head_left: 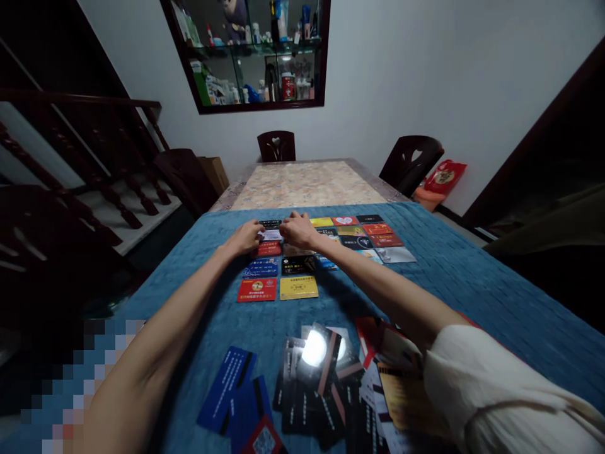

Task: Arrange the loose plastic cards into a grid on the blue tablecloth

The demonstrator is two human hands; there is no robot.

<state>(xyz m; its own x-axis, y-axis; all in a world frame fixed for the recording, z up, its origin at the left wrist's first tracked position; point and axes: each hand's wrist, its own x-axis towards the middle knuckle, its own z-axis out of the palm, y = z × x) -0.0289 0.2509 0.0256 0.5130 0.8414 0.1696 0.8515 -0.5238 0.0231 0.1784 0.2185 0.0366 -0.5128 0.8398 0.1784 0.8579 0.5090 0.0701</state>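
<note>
My left hand (246, 238) reaches to the far left of a grid of plastic cards, its fingers curled and pressed at the left edge of a pale lilac card (271, 235). My right hand (297, 231) is bent over the right edge of the same card, fingers closed together. Behind the pale card lies a black card (270, 224), and a red card (269, 248) lies just in front of it. Nearer are a blue card (261, 268), a black VIP card (297, 265), a red card (256, 290) and a yellow card (299, 287). My right hand and forearm hide some cards.
A loose pile of cards (307, 384), several black, lies near me, with blue cards (227, 384) at its left. The blue cloth (179, 284) covers the near part of the table (302, 183). Chairs (411, 161) stand around it, and a glass-shelved cabinet (255, 50) is in the wall.
</note>
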